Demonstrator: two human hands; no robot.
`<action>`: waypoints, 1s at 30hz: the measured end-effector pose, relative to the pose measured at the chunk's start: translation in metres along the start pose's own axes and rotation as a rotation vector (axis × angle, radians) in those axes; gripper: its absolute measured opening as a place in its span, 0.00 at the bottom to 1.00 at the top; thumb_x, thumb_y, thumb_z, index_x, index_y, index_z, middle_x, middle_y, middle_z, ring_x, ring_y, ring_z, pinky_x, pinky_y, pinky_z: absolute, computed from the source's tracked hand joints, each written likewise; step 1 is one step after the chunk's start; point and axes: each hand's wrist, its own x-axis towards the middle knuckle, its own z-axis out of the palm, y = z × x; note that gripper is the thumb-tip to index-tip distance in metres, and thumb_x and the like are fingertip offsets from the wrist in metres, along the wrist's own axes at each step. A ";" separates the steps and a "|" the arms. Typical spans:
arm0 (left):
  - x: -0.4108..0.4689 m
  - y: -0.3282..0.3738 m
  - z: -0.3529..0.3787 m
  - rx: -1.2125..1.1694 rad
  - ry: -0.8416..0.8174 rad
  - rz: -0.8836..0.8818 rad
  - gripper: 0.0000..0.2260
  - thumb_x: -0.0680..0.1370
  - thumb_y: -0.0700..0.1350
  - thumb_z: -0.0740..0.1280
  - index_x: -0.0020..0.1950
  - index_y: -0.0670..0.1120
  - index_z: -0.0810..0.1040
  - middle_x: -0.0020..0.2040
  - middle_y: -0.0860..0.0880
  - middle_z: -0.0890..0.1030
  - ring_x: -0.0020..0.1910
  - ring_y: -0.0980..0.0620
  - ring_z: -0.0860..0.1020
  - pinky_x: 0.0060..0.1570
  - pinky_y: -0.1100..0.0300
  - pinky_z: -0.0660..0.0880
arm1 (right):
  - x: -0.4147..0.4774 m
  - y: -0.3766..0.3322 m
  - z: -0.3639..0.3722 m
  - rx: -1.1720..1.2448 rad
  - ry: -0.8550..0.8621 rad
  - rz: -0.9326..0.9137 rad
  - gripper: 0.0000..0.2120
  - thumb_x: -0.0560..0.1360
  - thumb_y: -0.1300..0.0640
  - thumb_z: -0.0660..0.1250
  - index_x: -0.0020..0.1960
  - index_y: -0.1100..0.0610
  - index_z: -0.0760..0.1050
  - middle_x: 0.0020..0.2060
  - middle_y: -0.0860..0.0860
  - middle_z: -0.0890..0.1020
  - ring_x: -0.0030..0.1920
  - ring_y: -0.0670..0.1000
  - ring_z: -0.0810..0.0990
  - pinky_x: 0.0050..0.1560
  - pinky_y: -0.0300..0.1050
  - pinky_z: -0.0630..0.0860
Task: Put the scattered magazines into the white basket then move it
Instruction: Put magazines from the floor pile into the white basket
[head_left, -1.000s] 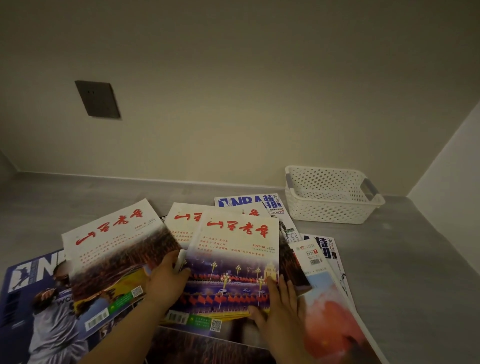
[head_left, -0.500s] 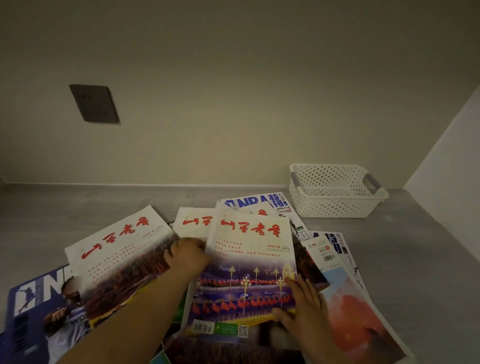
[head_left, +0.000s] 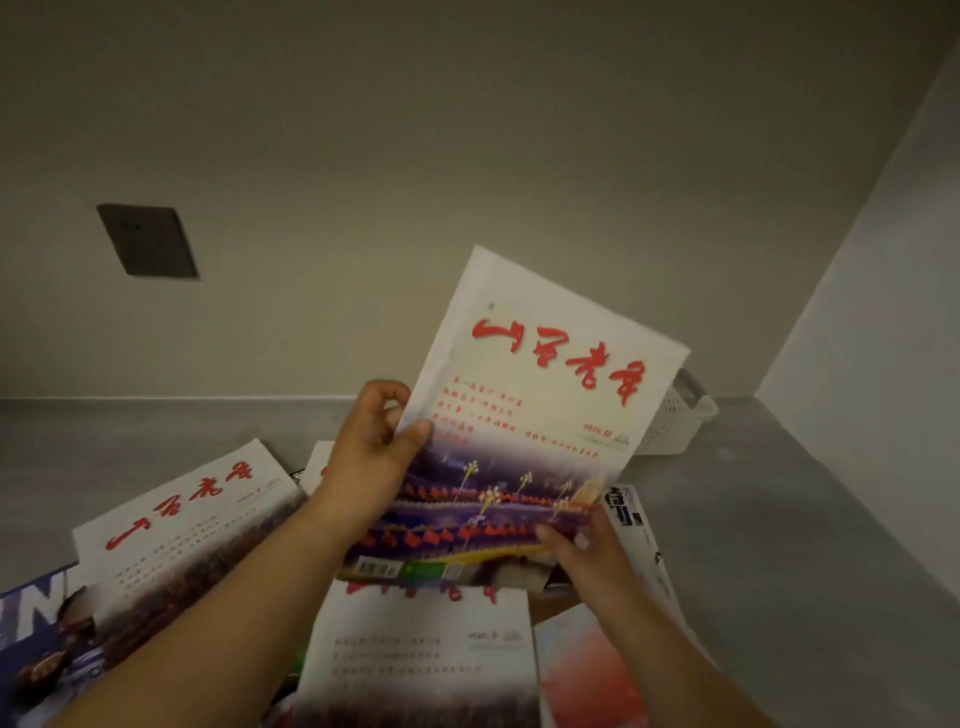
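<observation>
I hold a white magazine with red calligraphy tilted up off the pile. My left hand grips its left edge, thumb on the cover. My right hand holds its lower right corner. The white basket stands at the back right against the wall, mostly hidden behind the lifted magazine. Other magazines lie scattered on the grey surface: a similar one at the left, another below the lifted one, a blue sports one at the far left, a red-orange one.
A dark wall socket plate sits on the back wall at the left. A white side wall closes the right. Bare grey surface lies to the right of the pile, in front of the basket.
The top magazine, flat on the pile before, is lifted and tilted upright in both hands. It now covers most of the basket. The view has shifted.
</observation>
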 end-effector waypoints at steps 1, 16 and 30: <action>0.001 0.009 0.001 -0.026 0.008 0.016 0.11 0.76 0.39 0.61 0.40 0.54 0.65 0.37 0.57 0.79 0.34 0.58 0.79 0.32 0.63 0.77 | 0.004 -0.009 -0.006 0.068 -0.033 -0.018 0.14 0.72 0.60 0.67 0.55 0.50 0.69 0.46 0.42 0.78 0.52 0.45 0.75 0.53 0.40 0.73; 0.125 0.057 0.158 0.273 0.104 0.070 0.14 0.73 0.38 0.65 0.59 0.41 0.71 0.55 0.41 0.80 0.50 0.44 0.78 0.51 0.49 0.77 | 0.189 -0.099 -0.195 -0.075 0.188 -0.390 0.07 0.74 0.64 0.63 0.50 0.63 0.78 0.38 0.53 0.80 0.29 0.40 0.75 0.24 0.23 0.68; 0.219 -0.015 0.241 0.550 0.098 -0.050 0.11 0.76 0.41 0.62 0.57 0.40 0.72 0.55 0.39 0.79 0.47 0.45 0.75 0.46 0.57 0.69 | 0.295 -0.036 -0.214 -0.203 0.107 -0.174 0.08 0.74 0.64 0.63 0.51 0.65 0.76 0.37 0.55 0.81 0.32 0.48 0.76 0.33 0.36 0.77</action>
